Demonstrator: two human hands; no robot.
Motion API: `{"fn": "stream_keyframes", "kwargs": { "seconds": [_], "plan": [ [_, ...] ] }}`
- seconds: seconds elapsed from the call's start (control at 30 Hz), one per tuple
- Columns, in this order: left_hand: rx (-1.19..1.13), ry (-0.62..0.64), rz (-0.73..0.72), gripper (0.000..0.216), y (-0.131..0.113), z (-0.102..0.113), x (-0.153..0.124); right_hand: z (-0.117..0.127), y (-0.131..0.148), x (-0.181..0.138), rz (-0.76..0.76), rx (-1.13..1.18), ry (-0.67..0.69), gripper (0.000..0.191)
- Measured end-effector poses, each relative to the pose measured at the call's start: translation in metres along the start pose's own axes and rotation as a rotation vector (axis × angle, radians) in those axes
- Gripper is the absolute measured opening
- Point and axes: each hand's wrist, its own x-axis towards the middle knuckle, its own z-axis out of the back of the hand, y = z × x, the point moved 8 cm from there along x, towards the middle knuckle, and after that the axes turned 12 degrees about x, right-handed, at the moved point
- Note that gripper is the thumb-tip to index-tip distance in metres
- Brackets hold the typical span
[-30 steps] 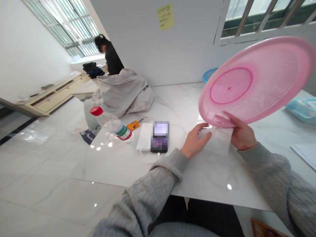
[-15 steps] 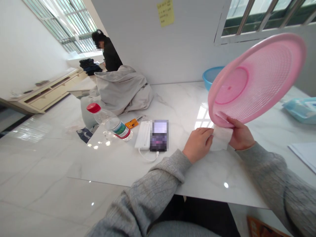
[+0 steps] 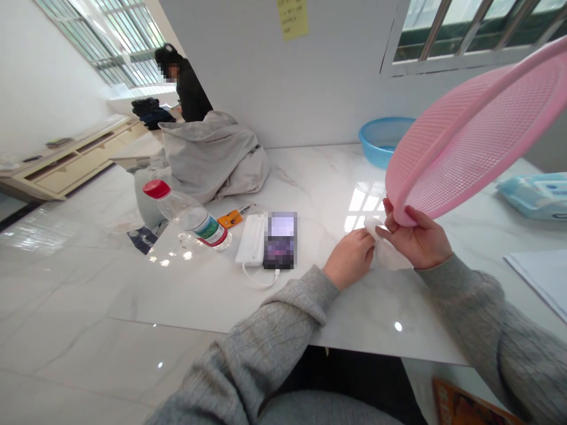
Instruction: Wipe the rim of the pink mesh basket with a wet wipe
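Observation:
A pink mesh basket point(image 3: 478, 136) is held tilted in the air by its lower rim. My right hand point(image 3: 425, 239) is closed on that rim, thumb on the inner side and a fingertip behind. A thin white wipe point(image 3: 392, 255) hangs between my two hands, below the basket. My left hand point(image 3: 353, 258) is closed and pinches the left end of the wipe; its fingertips are partly hidden. Fingers of my right hand also touch the wipe.
Behind the basket stands a blue basin point(image 3: 376, 144). A wipes pack point(image 3: 531, 198) and paper point(image 3: 540, 277) lie right. Left are a phone point(image 3: 280, 239), a white power bank point(image 3: 251, 239), a bottle point(image 3: 199, 221) and grey cloth point(image 3: 217, 153). A person point(image 3: 190, 88) sits beyond.
The basket has turned and shifted right, showing more of its outer side. The wipe is more bunched between my hands, and my right-hand fingers have shifted on the rim.

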Motion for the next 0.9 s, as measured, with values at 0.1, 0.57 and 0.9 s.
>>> {"fn": "stream_keyframes", "kwargs": {
  "seconds": [0.1, 0.57, 0.9],
  "plan": [
    [0.018, 0.058, -0.006, 0.021, 0.0, -0.011, 0.003, -0.006, 0.001, -0.006, 0.051, -0.015, -0.036, 0.022],
    [-0.435, 0.097, 0.155, 0.038, -0.006, -0.008, -0.004, 0.002, 0.019, -0.003, 0.148, -0.063, -0.115, 0.016],
    [-0.743, -0.056, 0.411, 0.055, 0.012, 0.013, -0.005, 0.028, 0.025, 0.008, 0.175, -0.113, -0.149, 0.017]
  ]
}}
